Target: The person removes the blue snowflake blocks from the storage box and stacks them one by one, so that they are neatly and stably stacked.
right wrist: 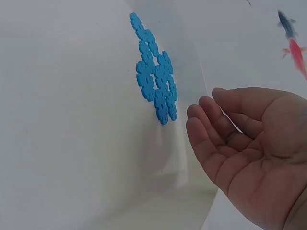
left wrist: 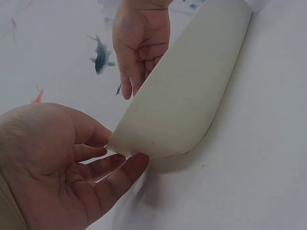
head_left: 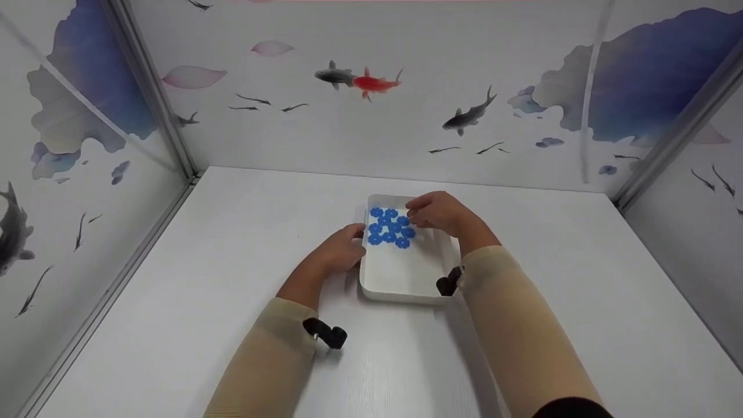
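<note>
A shallow white tray (head_left: pixel 400 273) stands on the table, with several blue flower-shaped plastic discs (head_left: pixel 389 226) lying flat and close together toward its far left part. My left hand (head_left: pixel 339 249) is at the tray's left side, its fingertips against the outer wall (left wrist: pixel 177 91) in the left wrist view. Over the tray's far right part is my right hand (head_left: pixel 441 213), fingers loosely bent beside the discs. In the right wrist view, nothing shows between the fingers of that right hand (right wrist: pixel 244 143), and the blue discs (right wrist: pixel 156 76) lie just past its fingertips.
The tray rests on a white table (head_left: pixel 244 232) enclosed by panels printed with fish and leaves; the back panel (head_left: pixel 377 133) rises behind the tabletop. Black mounts (head_left: pixel 328 334) stick out from both sleeved wrists, the right one overlapping the tray's near right corner in the head view.
</note>
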`<state>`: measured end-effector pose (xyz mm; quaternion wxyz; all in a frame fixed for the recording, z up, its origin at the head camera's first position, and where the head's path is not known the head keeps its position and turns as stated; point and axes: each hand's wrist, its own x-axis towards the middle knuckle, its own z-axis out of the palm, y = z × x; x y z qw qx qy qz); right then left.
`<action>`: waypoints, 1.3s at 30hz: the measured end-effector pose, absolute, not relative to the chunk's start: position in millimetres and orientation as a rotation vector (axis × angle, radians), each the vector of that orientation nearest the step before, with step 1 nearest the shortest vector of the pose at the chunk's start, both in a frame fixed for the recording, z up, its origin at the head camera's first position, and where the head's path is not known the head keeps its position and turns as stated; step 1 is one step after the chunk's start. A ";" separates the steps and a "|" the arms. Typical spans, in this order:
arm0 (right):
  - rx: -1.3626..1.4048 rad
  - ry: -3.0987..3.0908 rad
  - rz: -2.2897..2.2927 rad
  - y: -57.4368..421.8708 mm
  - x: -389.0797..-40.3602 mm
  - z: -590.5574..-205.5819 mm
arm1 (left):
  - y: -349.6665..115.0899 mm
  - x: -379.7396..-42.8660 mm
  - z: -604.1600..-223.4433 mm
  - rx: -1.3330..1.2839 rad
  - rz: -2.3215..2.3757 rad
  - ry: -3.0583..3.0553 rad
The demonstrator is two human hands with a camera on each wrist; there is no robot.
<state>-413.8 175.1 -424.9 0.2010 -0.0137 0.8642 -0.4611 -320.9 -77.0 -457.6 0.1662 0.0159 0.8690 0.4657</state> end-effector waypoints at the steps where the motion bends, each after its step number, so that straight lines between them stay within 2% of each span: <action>1: -0.043 2.425 -1.264 174.9 -413.9 -424.7 | -76.8 -320.9 -457.4 0.047 1.345 2.457; 25: -0.033 2.623 -0.770 176.0 -412.8 -443.8 | -75.5 -318.8 -453.5 0.035 1.309 2.402; 39: -0.108 2.634 -0.794 171.2 -412.0 -446.5 | -79.5 -318.4 -452.2 0.033 1.307 2.416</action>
